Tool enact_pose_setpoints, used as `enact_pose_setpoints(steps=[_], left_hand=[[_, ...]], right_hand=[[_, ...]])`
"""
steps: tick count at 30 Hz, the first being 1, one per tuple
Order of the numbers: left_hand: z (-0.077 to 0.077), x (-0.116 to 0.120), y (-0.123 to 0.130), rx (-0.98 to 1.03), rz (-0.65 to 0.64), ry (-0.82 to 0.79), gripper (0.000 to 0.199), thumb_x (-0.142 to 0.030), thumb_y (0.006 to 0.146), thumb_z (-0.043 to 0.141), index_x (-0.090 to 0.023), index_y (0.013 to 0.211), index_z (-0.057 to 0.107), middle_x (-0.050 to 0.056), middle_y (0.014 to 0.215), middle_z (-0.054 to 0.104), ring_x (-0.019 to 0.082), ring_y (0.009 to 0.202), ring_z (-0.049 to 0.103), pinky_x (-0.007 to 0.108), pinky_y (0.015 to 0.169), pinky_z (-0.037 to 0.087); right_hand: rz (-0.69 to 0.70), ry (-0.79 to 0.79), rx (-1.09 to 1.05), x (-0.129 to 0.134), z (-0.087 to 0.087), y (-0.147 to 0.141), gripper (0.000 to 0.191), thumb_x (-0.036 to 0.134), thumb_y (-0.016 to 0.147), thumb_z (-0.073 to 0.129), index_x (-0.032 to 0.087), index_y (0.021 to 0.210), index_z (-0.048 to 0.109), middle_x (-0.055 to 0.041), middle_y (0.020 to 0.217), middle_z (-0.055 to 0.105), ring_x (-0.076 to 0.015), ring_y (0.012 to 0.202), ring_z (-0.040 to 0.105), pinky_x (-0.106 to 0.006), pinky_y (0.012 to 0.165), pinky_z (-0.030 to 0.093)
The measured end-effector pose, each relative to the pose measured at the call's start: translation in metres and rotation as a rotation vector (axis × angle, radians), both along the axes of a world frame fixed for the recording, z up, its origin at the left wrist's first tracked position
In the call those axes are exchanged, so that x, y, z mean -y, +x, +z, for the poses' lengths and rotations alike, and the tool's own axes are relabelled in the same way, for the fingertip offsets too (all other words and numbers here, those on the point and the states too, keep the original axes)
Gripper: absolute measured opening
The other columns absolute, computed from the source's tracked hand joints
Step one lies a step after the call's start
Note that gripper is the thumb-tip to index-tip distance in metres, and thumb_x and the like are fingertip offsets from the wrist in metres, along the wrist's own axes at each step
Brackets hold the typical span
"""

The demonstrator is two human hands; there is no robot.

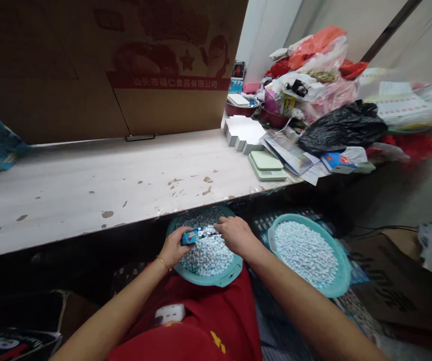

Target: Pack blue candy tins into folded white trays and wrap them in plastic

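Observation:
My left hand (174,246) is closed round a small blue box (189,236), held over a turquoise basin (221,278) on my lap. White and pale blue pellets (208,258) fill much of this basin. My right hand (234,233) grips a small scoop (209,231), mostly covered by a heap of white pellets. The scoop's front end points at the mouth of the box, and its handle is largely hidden by my fingers. To the right stands a second turquoise basin (343,281) full of similar pellets.
A white worktop (156,170) with chipped paint runs ahead, its front edge just beyond the basin. On it are a large cardboard box (171,108), a pale green scale (266,165), stacked white card (244,131), a black plastic bag (346,125) and a tissue pack (338,163).

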State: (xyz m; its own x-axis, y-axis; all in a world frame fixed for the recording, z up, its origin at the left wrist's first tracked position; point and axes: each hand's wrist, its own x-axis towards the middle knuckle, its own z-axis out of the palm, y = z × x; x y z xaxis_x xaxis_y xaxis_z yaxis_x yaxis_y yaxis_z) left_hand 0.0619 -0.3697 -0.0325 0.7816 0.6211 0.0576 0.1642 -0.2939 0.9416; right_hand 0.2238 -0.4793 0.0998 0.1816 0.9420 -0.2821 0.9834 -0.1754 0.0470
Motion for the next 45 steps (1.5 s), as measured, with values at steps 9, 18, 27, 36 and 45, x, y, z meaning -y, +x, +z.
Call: enact_pose_setpoints(steps=[9,18,27,36,45], left_hand=[[-0.005,-0.005,0.000,0.013,0.043,-0.111,0.041,-0.025,0.062,0.065,-0.016,0.100,0.054,0.005,0.094,0.060,0.019,0.088,0.056,0.031,0.083,0.042],[-0.028,-0.011,0.010,0.018,0.085,-0.517,0.052,-0.033,0.056,0.071,-0.015,0.099,0.050,0.003,0.083,0.060,0.018,0.079,0.057,0.031,0.074,0.047],[-0.008,-0.021,-0.011,0.059,0.124,-0.499,0.052,-0.030,0.058,0.071,-0.015,0.102,0.049,0.003,0.086,0.060,0.016,0.079,0.056,0.031,0.077,0.045],[-0.006,-0.013,-0.016,0.051,0.089,-0.242,0.042,-0.029,0.062,0.066,-0.016,0.100,0.053,0.004,0.090,0.060,0.017,0.084,0.056,0.029,0.079,0.043],[-0.013,-0.004,-0.005,0.064,0.060,-0.064,0.040,-0.022,0.062,0.064,-0.017,0.101,0.056,0.006,0.097,0.060,0.019,0.091,0.055,0.033,0.085,0.042]], right_hand=[[-0.023,0.061,0.123,0.017,0.013,0.010,0.022,0.014,0.083,0.039,0.021,0.093,0.057,-0.0055,0.087,0.055,-0.0175,0.080,0.048,-0.031,0.067,0.029],[-0.393,0.094,-0.237,0.049,-0.127,0.018,0.030,0.015,0.081,0.042,0.026,0.106,0.057,-0.0035,0.093,0.057,-0.0187,0.090,0.051,-0.028,0.073,0.031],[-0.459,0.241,-0.480,0.037,-0.145,0.014,0.037,0.013,0.075,0.048,0.023,0.109,0.057,-0.0011,0.095,0.058,-0.0158,0.089,0.054,-0.023,0.078,0.038],[-0.289,0.273,-0.513,0.032,-0.047,0.033,0.034,0.017,0.075,0.052,0.026,0.108,0.058,0.0001,0.085,0.055,-0.0131,0.082,0.053,-0.022,0.072,0.038],[0.016,-0.013,0.069,-0.009,0.006,-0.010,0.026,0.015,0.083,0.039,0.024,0.097,0.058,-0.0049,0.088,0.055,-0.0174,0.079,0.051,-0.030,0.065,0.030]])
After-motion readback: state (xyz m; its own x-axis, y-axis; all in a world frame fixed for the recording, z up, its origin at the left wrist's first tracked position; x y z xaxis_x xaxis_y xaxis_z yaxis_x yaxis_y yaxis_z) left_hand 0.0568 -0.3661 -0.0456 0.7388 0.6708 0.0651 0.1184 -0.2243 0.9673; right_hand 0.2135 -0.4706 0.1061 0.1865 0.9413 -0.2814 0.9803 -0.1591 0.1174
